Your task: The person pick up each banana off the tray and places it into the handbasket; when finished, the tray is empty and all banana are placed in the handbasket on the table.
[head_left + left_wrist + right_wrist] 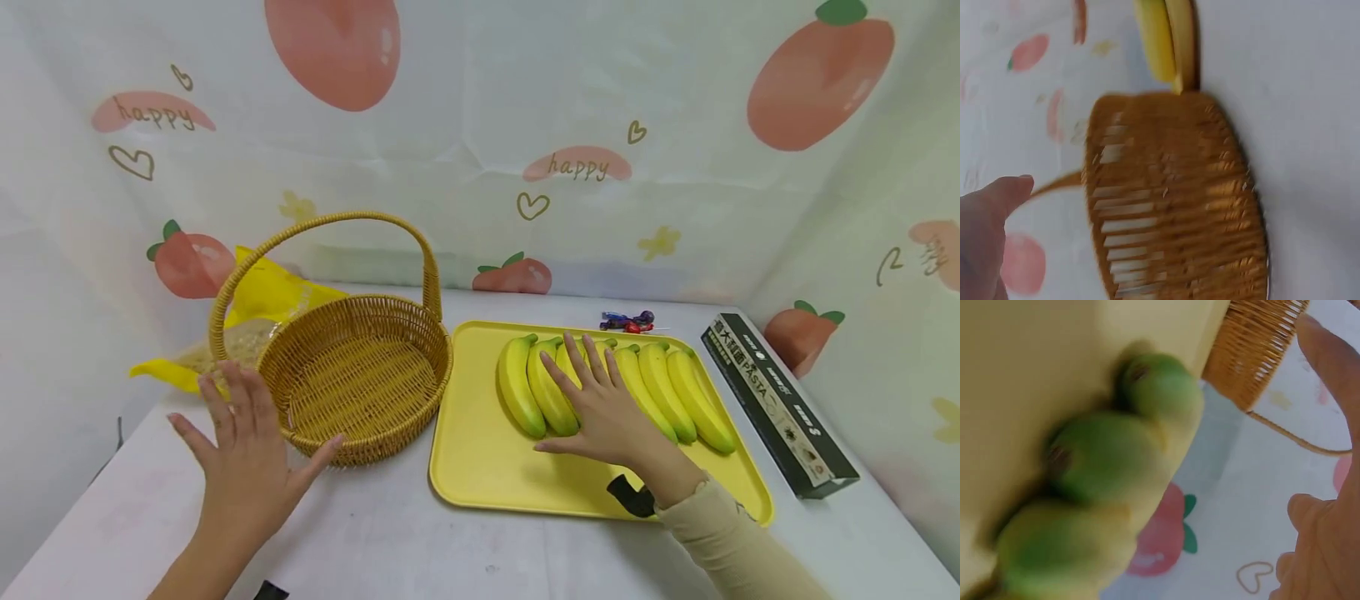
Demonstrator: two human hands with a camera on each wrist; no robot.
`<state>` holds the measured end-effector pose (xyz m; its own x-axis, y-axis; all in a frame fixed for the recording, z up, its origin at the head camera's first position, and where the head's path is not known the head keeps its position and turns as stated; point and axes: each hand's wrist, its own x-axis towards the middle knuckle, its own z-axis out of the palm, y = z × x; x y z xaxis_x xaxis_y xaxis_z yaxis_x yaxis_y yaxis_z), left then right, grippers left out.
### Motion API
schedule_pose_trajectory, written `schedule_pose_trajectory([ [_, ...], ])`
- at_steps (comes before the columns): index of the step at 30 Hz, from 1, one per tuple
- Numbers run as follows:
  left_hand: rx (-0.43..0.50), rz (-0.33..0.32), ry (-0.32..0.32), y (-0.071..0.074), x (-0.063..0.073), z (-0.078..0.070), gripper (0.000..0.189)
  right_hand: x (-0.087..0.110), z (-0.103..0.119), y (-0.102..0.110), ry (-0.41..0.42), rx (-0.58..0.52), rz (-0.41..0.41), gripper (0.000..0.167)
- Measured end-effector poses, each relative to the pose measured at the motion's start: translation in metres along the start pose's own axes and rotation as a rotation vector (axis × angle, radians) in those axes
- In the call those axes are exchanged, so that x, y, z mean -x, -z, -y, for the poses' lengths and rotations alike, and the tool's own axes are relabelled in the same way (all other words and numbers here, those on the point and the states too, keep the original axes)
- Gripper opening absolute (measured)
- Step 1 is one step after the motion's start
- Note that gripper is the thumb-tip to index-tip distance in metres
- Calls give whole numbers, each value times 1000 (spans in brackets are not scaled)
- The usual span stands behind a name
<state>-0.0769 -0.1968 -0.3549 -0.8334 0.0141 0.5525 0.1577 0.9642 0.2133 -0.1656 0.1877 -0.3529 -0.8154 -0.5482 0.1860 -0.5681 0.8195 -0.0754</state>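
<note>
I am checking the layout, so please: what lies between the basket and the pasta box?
The yellow tray, carrying bananas, with the right hand above it; the head view shows this.

Soft light is filling the head view, a faint shadow lying near the front edge of the tray (480,471); wrist views are blurring the basket (1175,187) and bananas (1113,456).
</note>
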Motion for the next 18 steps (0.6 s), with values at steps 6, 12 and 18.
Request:
schedule_pose_trajectory([
  [6, 255, 179, 229, 12, 4, 18, 119, -28, 9, -9, -34, -175, 41, 102],
  [12, 611, 404, 350, 9, -16, 43, 112, -52, 20, -14, -95, -345, 97, 97],
  [18, 709, 619, 411, 8, -42, 71, 95, -71, 31, -20, -195, -503, 154, 95],
])
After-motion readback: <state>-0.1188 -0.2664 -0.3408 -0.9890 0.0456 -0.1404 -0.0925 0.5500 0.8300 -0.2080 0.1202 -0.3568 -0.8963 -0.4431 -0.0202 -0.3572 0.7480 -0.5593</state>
